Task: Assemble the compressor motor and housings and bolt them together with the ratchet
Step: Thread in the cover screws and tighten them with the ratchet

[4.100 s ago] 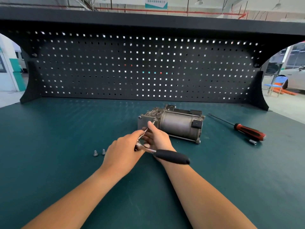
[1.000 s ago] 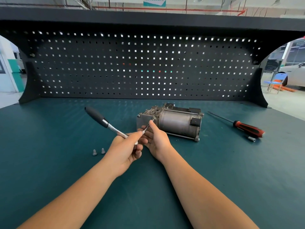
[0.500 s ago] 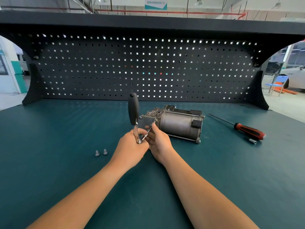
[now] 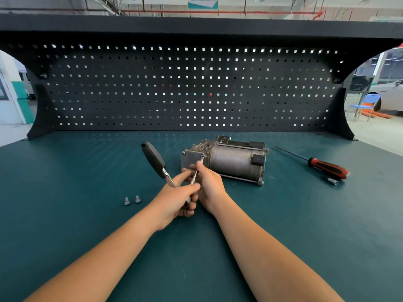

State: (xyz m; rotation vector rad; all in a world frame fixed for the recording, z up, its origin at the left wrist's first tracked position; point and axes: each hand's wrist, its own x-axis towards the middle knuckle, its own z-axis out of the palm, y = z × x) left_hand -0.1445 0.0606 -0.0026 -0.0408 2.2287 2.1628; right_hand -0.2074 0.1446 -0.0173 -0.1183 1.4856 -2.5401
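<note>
1 compressor (image 4: 231, 162) lies on its side on the green bench top (image 4: 65, 214), just beyond the fingertips of both hands, with its square end housing facing them. 1 ratchet (image 4: 153, 160) is in play: its thin extension bar (image 4: 194, 176) runs from between the 2 hands up to a bolt (image 4: 202, 158) at the upper right corner of that end housing, and its black handle sticks up and away to the left of the fingers. The left hand (image 4: 174, 199) is curled tightly round the ratchet's metal shank near the head, thumb on top. The right hand (image 4: 209, 184) pinches the extension bar between thumb and forefinger just short of the bolt, its other fingers bent loosely beside the housing face; whether they touch it cannot be told. 1 more bolt head (image 4: 183, 153) shows at the housing's upper left corner, beyond the left fingertips. 2 loose bolts (image 4: 127, 201) stand side by side on the bench top, near the left hand on its outer side. Well to the right of the right hand's fingers, past the compressor, lie 1 red-and-black screwdriver (image 4: 327, 167) and 1 small silver socket (image 4: 332, 182) just beside its handle. 1 black pegboard (image 4: 185, 88) stands across the back of the bench.
</note>
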